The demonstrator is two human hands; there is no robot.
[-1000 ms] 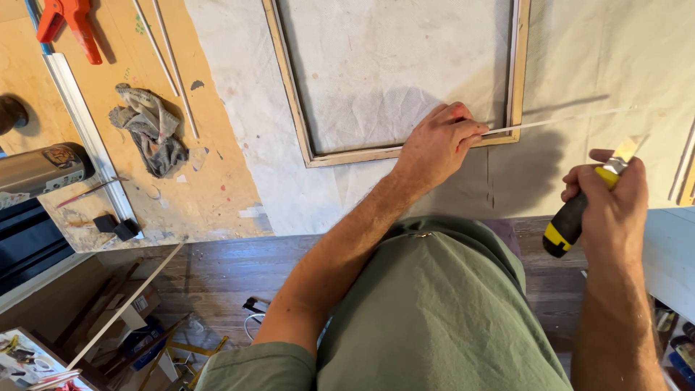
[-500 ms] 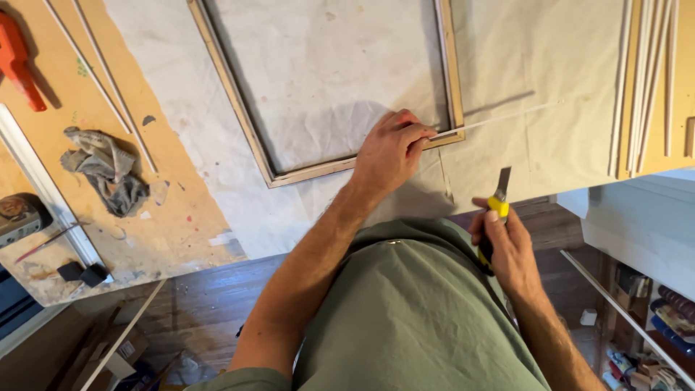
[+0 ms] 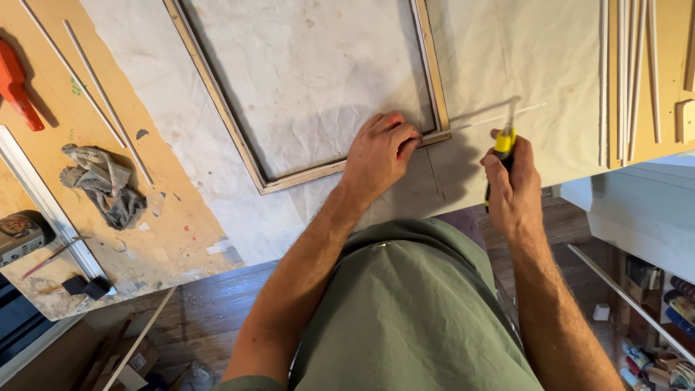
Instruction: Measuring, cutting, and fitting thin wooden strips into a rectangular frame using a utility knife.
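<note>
- Risen since the earlier frame, the right hand (image 3: 512,190) clamps a yellow-handled knife (image 3: 503,145) over the canvas sheet (image 3: 507,58).
- Left hand (image 3: 378,152), fingers together, presses the wooden frame (image 3: 304,176) corner near the workbench (image 3: 174,239) front edge.
- Knife's long axis points away; a thin strip (image 3: 499,116) lies just beyond, nearer the right hand.

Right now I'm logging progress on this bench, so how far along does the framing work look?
Done: the wooden frame lies assembled on the pale canvas sheet. In hand: the left hand presses the frame's near corner beside a thin strip that juts out from that corner, while the right hand holds a yellow-handled knife upright near it. Left: the strip looks uncut, and more thin strips lie unused to the right.
</note>
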